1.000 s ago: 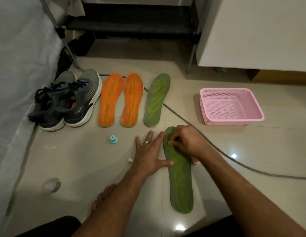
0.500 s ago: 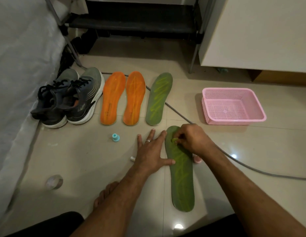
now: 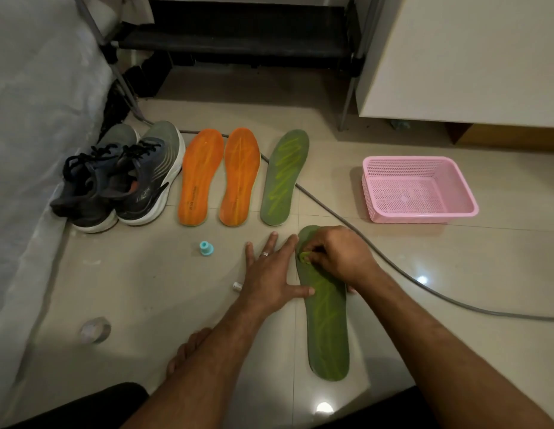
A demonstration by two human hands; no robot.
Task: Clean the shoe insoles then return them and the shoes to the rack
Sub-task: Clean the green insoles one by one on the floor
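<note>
four insoles out, one being scrubbed

one green insole [image 3: 327, 329] lies on the floor [image 3: 145, 289] close to the person, long way up. the left hand [image 3: 269, 274] lies flat, its fingers [image 3: 271, 239] spread, thumb tip on the insole's edge to hold it down. the right hand [image 3: 334, 255] is at the toe end, its fingers curled and pinching a small yellow-green scrubber [image 3: 305, 257] against the insole.

to do this well, i think the left hand should press firm so the insole cannot slide, and the right should rub in short strokes from toe down to heel, missing no patch.

a little further: one blue cap [image 3: 206, 247], one small silver bit [image 3: 237, 286], one roll of tape [image 3: 95, 329], one grey cable [image 3: 393, 267].

further still, in a row: two shoes [image 3: 124, 181] side by side, two orange insoles [image 3: 220, 178], one more green insole [image 3: 283, 178], one pink basket [image 3: 419, 188] off to the right.

farthest back stands one dark rack [image 3: 235, 41], where it all must go later.
</note>
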